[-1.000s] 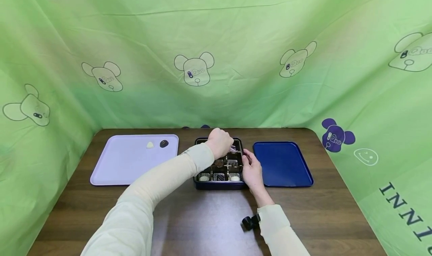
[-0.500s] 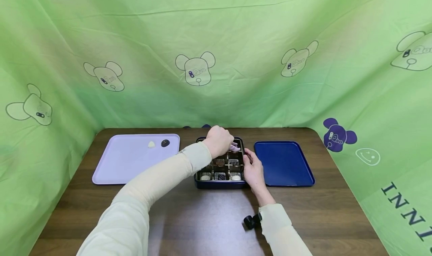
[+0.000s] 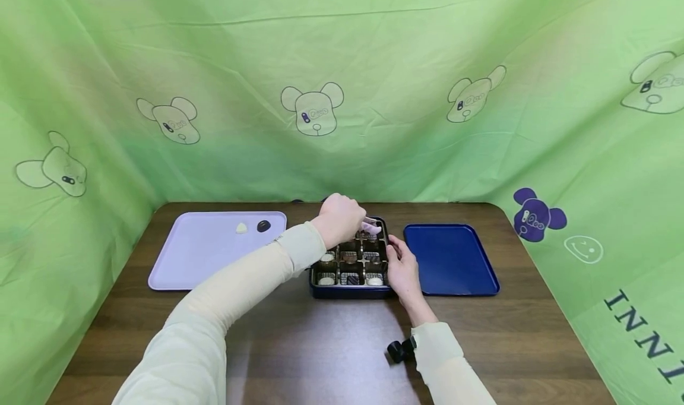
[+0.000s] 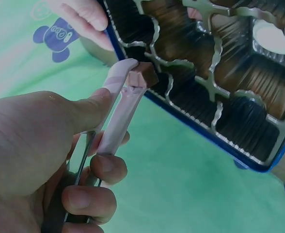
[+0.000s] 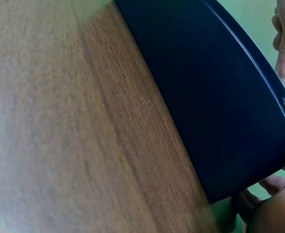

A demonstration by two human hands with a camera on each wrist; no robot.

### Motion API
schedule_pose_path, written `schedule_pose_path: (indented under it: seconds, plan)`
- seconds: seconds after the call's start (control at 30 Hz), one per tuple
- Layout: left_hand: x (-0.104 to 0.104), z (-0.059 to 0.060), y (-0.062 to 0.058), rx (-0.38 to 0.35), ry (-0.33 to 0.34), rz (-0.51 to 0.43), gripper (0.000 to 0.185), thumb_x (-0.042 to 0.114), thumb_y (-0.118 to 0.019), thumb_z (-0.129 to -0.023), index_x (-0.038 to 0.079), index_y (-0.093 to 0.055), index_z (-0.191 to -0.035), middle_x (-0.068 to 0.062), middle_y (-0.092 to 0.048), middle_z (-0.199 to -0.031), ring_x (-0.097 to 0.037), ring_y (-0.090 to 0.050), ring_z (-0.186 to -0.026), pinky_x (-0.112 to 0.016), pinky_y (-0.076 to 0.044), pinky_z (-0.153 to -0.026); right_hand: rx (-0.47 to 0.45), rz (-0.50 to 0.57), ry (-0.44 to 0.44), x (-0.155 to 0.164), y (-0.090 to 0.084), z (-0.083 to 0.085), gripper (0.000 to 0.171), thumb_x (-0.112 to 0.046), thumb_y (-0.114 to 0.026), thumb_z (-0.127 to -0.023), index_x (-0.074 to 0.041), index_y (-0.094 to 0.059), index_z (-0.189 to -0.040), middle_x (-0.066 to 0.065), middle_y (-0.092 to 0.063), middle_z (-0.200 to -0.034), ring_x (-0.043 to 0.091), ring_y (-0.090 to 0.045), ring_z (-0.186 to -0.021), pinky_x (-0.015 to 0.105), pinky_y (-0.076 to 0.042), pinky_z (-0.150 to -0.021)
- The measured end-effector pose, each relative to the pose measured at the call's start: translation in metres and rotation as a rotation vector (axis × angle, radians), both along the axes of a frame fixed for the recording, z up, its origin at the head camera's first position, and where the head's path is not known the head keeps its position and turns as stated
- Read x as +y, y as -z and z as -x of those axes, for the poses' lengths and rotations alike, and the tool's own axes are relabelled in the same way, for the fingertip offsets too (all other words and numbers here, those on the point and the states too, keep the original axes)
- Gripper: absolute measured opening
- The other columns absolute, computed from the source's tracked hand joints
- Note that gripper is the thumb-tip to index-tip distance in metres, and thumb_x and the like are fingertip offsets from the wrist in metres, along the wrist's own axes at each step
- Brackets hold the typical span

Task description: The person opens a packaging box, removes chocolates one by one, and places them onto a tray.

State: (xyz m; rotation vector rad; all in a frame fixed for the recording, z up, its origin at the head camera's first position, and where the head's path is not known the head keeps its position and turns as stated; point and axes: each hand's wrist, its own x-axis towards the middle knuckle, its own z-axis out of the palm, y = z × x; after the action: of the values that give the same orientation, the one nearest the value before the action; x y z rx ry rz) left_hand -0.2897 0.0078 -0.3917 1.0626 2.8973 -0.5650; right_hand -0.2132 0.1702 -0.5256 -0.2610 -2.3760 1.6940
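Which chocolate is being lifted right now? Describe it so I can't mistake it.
Find the chocolate box between the two trays. Above its far edge, the left hand holds pink tongs. The small brown chocolate pinched in their tips is the only one outside a compartment.

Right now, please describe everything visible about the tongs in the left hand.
The tongs are slim, with pale pink tips on what looks like a metal body. The left hand grips them, thumb along one arm. Their tips pinch a small brown chocolate, lifted just over the far edge of the chocolate box.
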Motion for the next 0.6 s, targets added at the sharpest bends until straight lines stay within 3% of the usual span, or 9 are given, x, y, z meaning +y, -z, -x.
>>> schedule_pose_path:
  seconds: [0.2,0.6]
  plan:
    - [-0.009,-0.001,-0.009,0.027,-0.003,-0.049,0.033,0.051,-0.057,-0.1,0.023,-0.077,-0.098,0.004,-0.071,-0.082,-0.015,-0.063,-0.065,-0.034,-0.055,-0.061,-0.005,0.009,-0.008,0.001,-0.001,-0.001,0.037,-0.008,-0.049,-0.106,0.002,-0.052,-0.142,0.028,-0.058,-0.137,0.036,-0.055,-0.129,0.049,-0.043,-0.107]
    - [-0.044,-0.004,-0.02,0.105,-0.044,-0.136,0.035,0.049,-0.061,-0.099,0.018,-0.074,-0.092,0.001,-0.071,-0.078,-0.019,-0.068,-0.068,-0.038,-0.055,-0.06,-0.03,0.002,-0.003,0.002,-0.001,-0.002,0.038,-0.01,-0.049,-0.107,0.001,-0.051,-0.143,0.027,-0.056,-0.14,0.036,-0.052,-0.132,0.05,-0.041,-0.109]
